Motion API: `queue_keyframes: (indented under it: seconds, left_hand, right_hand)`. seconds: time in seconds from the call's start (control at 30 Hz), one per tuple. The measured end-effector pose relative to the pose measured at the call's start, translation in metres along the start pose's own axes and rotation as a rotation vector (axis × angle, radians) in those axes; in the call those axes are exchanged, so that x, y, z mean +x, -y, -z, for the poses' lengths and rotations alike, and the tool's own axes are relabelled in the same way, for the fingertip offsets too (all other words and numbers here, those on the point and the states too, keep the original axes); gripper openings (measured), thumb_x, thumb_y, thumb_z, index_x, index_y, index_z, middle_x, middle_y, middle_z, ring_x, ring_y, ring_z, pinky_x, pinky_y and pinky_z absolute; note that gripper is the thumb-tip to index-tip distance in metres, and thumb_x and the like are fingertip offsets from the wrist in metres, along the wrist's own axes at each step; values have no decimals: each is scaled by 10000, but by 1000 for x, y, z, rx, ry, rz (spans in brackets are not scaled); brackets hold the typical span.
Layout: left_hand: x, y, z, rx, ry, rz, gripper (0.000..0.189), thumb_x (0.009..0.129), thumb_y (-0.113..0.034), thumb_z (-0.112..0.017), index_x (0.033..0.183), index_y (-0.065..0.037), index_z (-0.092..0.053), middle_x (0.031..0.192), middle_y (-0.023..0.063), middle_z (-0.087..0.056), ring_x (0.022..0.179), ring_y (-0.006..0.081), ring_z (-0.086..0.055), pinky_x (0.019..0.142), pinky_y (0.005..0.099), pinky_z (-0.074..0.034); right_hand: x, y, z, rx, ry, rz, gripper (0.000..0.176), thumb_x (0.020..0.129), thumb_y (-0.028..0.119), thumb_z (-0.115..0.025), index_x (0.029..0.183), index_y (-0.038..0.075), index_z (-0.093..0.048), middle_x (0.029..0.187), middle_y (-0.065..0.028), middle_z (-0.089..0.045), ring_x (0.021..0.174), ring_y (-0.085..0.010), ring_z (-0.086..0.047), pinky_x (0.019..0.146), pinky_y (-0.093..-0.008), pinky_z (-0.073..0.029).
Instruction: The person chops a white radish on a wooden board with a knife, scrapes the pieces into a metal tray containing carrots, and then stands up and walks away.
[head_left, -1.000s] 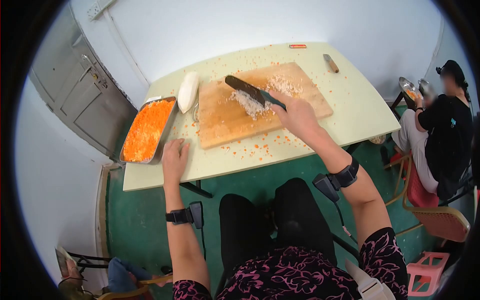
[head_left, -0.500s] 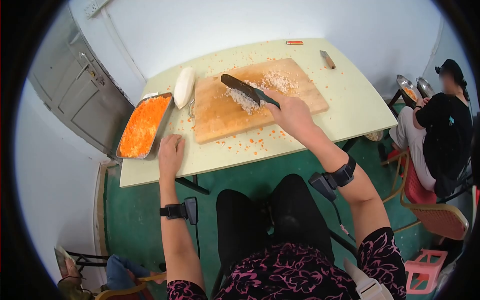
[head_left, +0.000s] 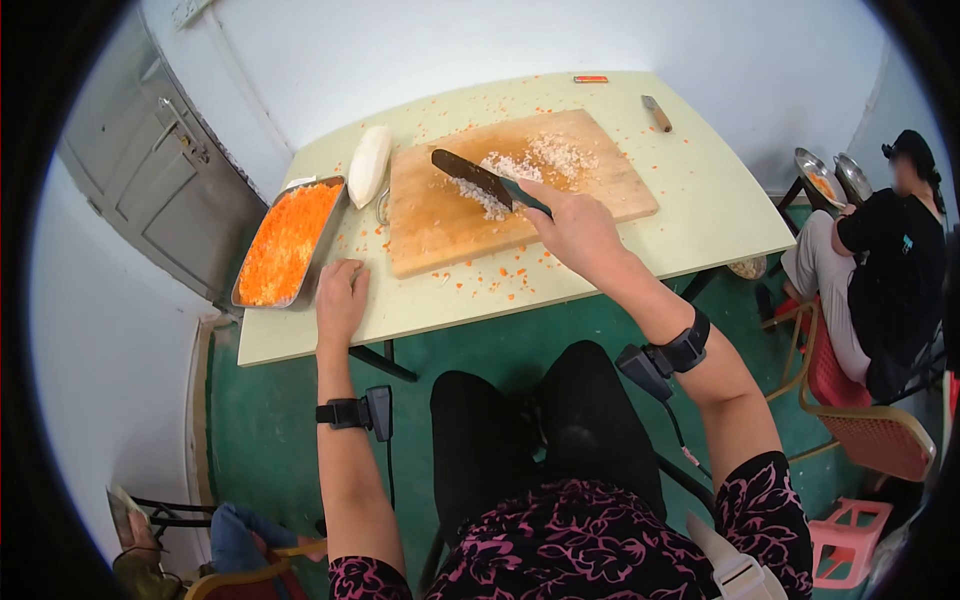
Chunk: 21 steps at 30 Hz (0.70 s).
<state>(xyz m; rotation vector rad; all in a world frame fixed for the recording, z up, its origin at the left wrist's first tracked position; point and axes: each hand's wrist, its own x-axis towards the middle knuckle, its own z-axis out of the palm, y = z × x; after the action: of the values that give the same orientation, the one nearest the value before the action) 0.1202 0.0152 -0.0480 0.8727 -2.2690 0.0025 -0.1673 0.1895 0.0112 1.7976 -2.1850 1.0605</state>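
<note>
My right hand (head_left: pixel 578 228) is wrapped round the green handle of a dark-bladed knife (head_left: pixel 472 178). The blade lies over chopped white pieces (head_left: pixel 562 155) on a wooden cutting board (head_left: pixel 430 235). My left hand (head_left: pixel 341 296) rests on the table's front edge, fingers lightly curled, holding nothing I can see. Beside it, at the left, is a metal tray (head_left: pixel 322 247) filled with chopped orange pieces (head_left: pixel 285 245). A peeled white radish-like vegetable (head_left: pixel 370 165) lies between the tray and the board.
On the pale table (head_left: pixel 700 215) are a small wooden-handled knife (head_left: pixel 657 114), a red packet (head_left: pixel 590 79) and orange bits. A seated person (head_left: pixel 895 270) is at the right, near metal bowls (head_left: pixel 820 178). A pink stool (head_left: pixel 848 540) stands lower right.
The knife has shifted slightly left over the white pieces, and more of them show behind the blade. My left hand remains at the table edge.
</note>
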Motion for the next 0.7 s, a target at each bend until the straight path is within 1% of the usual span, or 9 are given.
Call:
queue_keyframes:
  seconds: [0.1,0.2,0.3,0.4,0.5,0.6,0.7]
  left_hand:
    - [0,-2,2,7,10,3,150,772,-84,-588,893,4,-596,918,133,-595,869,320,-529,762,378,-426]
    - [-2,-1,0,2,8,2,147,772,-82,-587,890,5,-595,914,133,-594,866,320,-529,758,379,-426]
    - [-1,2,-1,6,0,-4,146,773,-83,-586,888,6,-595,913,132,-593,867,318,-528,759,381,-426]
    - [-1,0,-1,5,10,2,147,774,-86,-585,888,7,-595,916,133,-593,868,318,-528,762,381,-425]
    - [-1,0,-1,4,1,11,147,776,-89,-584,886,8,-595,917,136,-592,871,319,-528,769,380,-423]
    - [-1,1,0,2,7,11,145,777,-89,-583,883,9,-596,921,140,-592,878,321,-527,775,379,-421]
    - [-2,1,0,10,24,19,144,777,-87,-582,882,11,-597,931,143,-593,885,322,-527,779,379,-421]
  right_hand:
    - [0,6,4,46,-33,24,318,826,198,-562,1131,110,-570,655,-150,-600,621,-319,-586,561,-418,-462]
    - [-2,5,-2,-5,29,12,303,826,194,-562,1116,109,-577,653,-149,-601,618,-319,-587,559,-419,-461]
    - [1,12,9,22,47,-44,308,828,198,-558,1123,112,-573,647,-147,-599,615,-320,-587,560,-418,-462]
    - [-5,7,-1,11,20,-3,324,834,213,-568,1150,146,-573,695,-172,-610,646,-329,-589,598,-396,-467]
    - [-4,8,5,11,22,-36,325,833,212,-569,1149,139,-574,691,-170,-611,652,-333,-592,603,-397,-471]
    - [0,-2,9,-28,-40,-38,324,835,219,-548,1144,121,-561,656,-149,-603,623,-323,-591,567,-418,-469]
    - [-3,-10,7,-58,-11,-45,325,839,219,-543,1150,124,-559,664,-153,-604,628,-326,-592,573,-417,-471]
